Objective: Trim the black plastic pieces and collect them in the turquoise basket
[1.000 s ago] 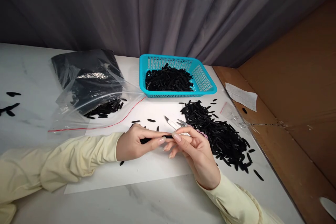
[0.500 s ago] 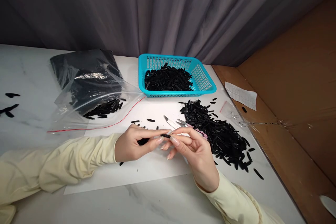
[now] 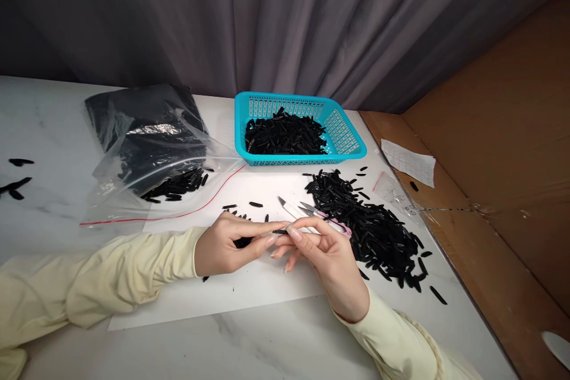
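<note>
Between the fingertips of both hands is one small black elongated piece (image 3: 279, 231), partly covered by the fingers. My left hand (image 3: 234, 241) pinches its left end, and my right hand (image 3: 323, 255) grips the right end with thumb and forefinger, other fingers curled below. Just behind the hands lie a white-handled blade (image 3: 291, 208) and pink-handled snips (image 3: 329, 219), partly hidden. A large pile of similar black pieces (image 3: 378, 234) spreads to the right. More loose black pieces (image 3: 243, 241) lie under and behind my left hand, partly hidden, on a white sheet (image 3: 178, 303).
A turquoise basket (image 3: 303, 160) holding black pieces stands at the back. At the left lies a clear zip bag (image 3: 120, 190) with a dark mass and black pieces. Cardboard (image 3: 499, 160) walls the right side, with a paper slip (image 3: 407, 161) there. A grey curtain (image 3: 285, 18) hangs behind.
My right hand has shifted slightly left, its fingertips closer to those of my left hand and covering more of the black piece. The left hand has hardly moved.
</note>
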A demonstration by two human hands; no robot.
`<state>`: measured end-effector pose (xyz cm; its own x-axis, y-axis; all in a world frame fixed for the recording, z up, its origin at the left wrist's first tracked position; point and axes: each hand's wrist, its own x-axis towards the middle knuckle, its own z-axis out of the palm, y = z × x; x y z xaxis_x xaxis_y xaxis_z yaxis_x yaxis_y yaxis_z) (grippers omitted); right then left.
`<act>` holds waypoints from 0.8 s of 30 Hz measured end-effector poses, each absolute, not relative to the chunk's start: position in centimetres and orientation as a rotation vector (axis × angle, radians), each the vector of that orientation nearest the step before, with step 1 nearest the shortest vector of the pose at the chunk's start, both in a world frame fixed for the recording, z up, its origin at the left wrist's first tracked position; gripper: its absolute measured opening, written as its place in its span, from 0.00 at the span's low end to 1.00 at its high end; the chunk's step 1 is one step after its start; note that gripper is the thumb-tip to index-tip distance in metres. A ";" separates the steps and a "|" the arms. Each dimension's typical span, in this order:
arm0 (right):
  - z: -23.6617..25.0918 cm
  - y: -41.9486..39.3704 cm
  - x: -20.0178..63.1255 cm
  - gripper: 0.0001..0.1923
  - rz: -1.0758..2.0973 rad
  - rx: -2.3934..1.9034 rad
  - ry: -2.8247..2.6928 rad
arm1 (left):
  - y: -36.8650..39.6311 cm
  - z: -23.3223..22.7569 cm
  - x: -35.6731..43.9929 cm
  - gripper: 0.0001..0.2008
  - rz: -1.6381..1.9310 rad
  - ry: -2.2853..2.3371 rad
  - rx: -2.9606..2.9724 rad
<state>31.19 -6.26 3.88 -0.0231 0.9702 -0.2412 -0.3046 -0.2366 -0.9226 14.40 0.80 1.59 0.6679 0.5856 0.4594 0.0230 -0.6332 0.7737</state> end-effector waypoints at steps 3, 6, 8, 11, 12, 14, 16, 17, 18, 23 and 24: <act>3.8 -6.2 31.2 0.08 1.505 -1.162 -0.830 | 0.8 1.5 14.4 0.14 0.931 0.467 2.101; 3.6 -6.1 31.3 0.08 1.483 -1.161 -0.832 | 0.8 1.7 14.5 0.14 0.937 0.462 2.101; 3.6 -6.2 31.4 0.07 1.465 -1.161 -0.842 | 0.9 1.8 14.4 0.14 0.927 0.456 2.108; 3.6 -6.2 31.4 0.07 1.449 -1.175 -0.855 | 0.9 1.9 14.5 0.14 0.935 0.451 2.107; 3.6 -6.2 31.5 0.07 1.446 -1.181 -0.854 | 0.9 2.0 14.5 0.14 0.943 0.452 2.104; 3.7 -6.2 31.5 0.08 1.440 -1.184 -0.850 | 0.9 2.0 14.5 0.14 0.952 0.450 2.097; 3.7 -6.2 31.6 0.07 1.439 -1.181 -0.852 | 0.9 2.0 14.5 0.15 0.947 0.446 2.097; 3.6 -6.3 31.6 0.07 1.440 -1.178 -0.855 | 0.9 2.0 14.5 0.15 0.944 0.443 2.098; 3.6 -6.3 31.5 0.07 1.442 -1.177 -0.859 | 1.0 2.0 14.5 0.15 0.940 0.441 2.099; 4.1 -6.5 31.6 0.07 1.375 -1.186 -0.897 | 0.9 2.0 14.5 0.15 0.858 0.539 1.977; 4.5 -6.1 31.8 0.07 1.318 -1.204 -0.913 | 0.9 2.0 14.5 0.15 0.808 0.577 1.887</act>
<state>31.84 -6.14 4.47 0.0915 0.9847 -0.1481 -0.2080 -0.1266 -0.9699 14.49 0.95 2.02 0.6675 0.6879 0.2850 0.0462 -0.4203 0.9062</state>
